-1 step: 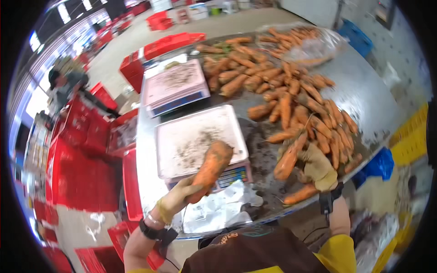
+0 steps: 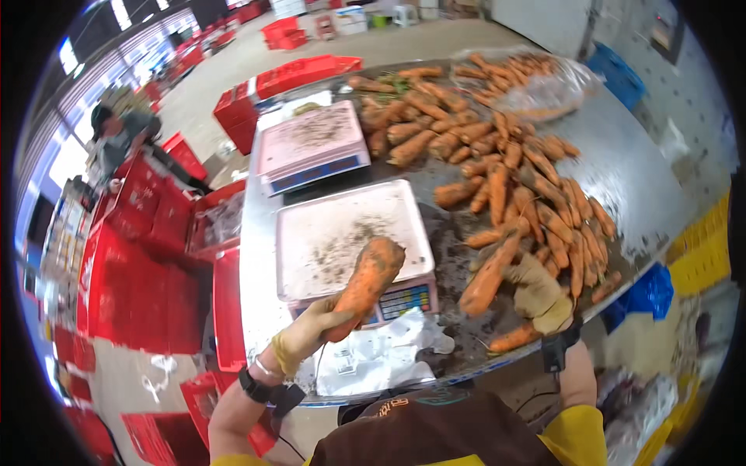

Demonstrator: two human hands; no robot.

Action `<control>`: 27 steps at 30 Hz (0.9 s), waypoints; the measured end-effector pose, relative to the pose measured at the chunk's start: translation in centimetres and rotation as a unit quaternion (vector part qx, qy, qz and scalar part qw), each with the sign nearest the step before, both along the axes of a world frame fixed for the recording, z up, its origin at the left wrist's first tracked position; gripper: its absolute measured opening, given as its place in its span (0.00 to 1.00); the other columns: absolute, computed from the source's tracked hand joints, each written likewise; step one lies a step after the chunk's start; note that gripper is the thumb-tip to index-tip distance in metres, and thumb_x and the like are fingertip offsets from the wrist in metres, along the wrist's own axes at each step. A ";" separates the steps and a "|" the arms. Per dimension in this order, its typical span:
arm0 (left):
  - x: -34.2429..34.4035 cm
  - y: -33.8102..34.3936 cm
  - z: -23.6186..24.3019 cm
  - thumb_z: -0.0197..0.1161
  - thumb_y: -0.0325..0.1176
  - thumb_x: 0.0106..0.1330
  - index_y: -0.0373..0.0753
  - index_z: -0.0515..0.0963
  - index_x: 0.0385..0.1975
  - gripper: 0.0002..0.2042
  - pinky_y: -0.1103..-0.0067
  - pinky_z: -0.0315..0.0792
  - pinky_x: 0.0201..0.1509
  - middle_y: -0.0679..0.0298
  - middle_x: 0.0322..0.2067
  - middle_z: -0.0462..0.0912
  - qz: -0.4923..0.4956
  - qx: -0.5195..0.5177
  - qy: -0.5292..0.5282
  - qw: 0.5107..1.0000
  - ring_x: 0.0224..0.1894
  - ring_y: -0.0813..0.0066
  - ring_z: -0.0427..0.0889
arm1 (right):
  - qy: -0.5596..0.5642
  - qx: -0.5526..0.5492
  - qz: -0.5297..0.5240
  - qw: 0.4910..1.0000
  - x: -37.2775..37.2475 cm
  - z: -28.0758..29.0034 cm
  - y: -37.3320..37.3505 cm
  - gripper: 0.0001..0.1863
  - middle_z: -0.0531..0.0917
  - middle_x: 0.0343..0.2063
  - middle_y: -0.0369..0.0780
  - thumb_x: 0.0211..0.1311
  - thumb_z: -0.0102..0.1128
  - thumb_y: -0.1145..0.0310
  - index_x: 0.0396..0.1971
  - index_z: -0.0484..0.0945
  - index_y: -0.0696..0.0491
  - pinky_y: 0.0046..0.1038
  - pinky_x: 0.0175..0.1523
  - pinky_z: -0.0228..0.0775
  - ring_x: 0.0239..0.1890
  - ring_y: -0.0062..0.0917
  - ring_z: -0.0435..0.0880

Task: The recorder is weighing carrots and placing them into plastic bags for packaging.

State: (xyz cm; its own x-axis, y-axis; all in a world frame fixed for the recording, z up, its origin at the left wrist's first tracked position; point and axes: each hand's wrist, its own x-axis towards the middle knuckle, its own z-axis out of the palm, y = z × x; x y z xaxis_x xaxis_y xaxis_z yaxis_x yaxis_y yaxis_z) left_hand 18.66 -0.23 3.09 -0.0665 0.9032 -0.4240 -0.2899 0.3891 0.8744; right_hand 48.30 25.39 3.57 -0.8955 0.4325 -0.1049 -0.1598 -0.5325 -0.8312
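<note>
My left hand (image 2: 299, 334), in a dirty light glove, is shut on a large orange carrot (image 2: 367, 283) and holds it tilted above the front edge of the near scale (image 2: 342, 233), whose white tray is dusted with soil. My right hand (image 2: 544, 293), also gloved, rests at the near edge of the carrot pile (image 2: 513, 167) and grips the end of a long carrot (image 2: 489, 278) lying on the metal table (image 2: 637, 179). A loose carrot (image 2: 513, 339) lies just below that hand.
A second scale (image 2: 311, 144) stands behind the first. A clear bag of carrots (image 2: 536, 78) lies at the table's far end. White crumpled bags (image 2: 373, 361) lie at the front edge. Red crates (image 2: 148, 248) stack on the left near another person (image 2: 116, 136). Blue crate (image 2: 645, 293) and yellow crates (image 2: 703, 241) at right.
</note>
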 end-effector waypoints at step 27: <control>-14.8 2.6 -3.0 0.73 0.20 0.54 0.37 0.63 0.66 0.38 0.75 0.67 0.68 0.65 0.62 0.72 0.021 0.172 0.150 0.973 0.63 0.75 0.71 | -0.049 -0.032 0.013 0.998 -18.4 -4.6 -8.7 0.18 0.77 0.50 0.42 0.68 0.56 0.75 0.56 0.67 0.55 0.35 0.58 0.75 0.54 0.31 0.80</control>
State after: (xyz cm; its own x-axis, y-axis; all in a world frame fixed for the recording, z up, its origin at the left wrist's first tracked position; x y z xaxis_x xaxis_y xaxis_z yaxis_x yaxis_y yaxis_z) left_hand 3.82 2.36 0.12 -0.1803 0.9821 -0.0536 -0.0107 0.0525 0.9986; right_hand 29.91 16.64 -0.99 -0.8905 0.3984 -0.2195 -0.0640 -0.5875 -0.8067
